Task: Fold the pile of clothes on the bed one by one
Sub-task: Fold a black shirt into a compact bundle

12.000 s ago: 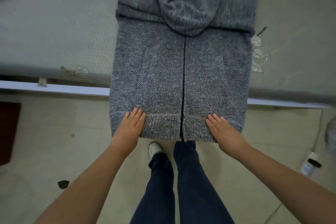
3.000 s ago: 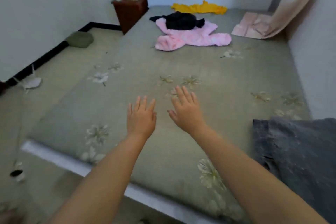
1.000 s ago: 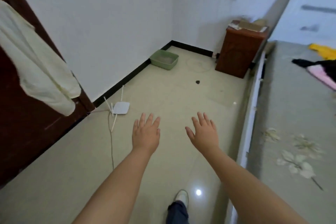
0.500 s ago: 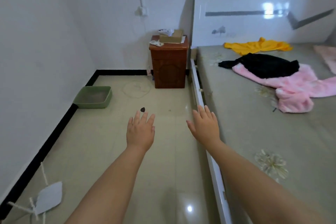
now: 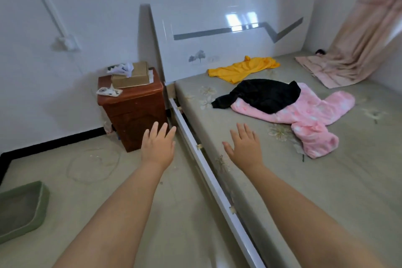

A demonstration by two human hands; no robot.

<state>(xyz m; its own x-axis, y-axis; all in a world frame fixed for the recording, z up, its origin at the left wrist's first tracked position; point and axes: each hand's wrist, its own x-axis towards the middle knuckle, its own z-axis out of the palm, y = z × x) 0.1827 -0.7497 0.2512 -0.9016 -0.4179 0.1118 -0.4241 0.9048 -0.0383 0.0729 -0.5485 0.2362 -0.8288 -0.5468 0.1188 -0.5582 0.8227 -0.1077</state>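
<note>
Fingers [image 5: 159,131] of the left hand [image 5: 158,147] were straight and slightly spread, palm down, holding nothing; I saw this hand raised over the floor [image 5: 113,183] beside the bed frame rail [image 5: 208,172]. Fingers of the right hand [image 5: 244,148] were likewise extended and a little apart, thumb out to the side, empty, over the near edge of the bed [image 5: 326,191]. Both forearms reached forward from the lower edge of my view.

Clothes to be folded lay well ahead of the right hand, on the mattress: a pink garment [image 5: 313,119] spread flat, a black garment [image 5: 265,94] lying on its upper part, and a yellow garment [image 5: 243,68] farther off, near the white headboard [image 5: 217,35]. A folded beige cloth [image 5: 322,69] lay in the far right corner beside a hanging curtain [image 5: 365,26].

Beyond the left hand stood a brown nightstand [image 5: 132,111] bearing a cardboard box [image 5: 130,76] and scraps of paper. A green tray [image 5: 21,209] rested on the floor at lower left.
</note>
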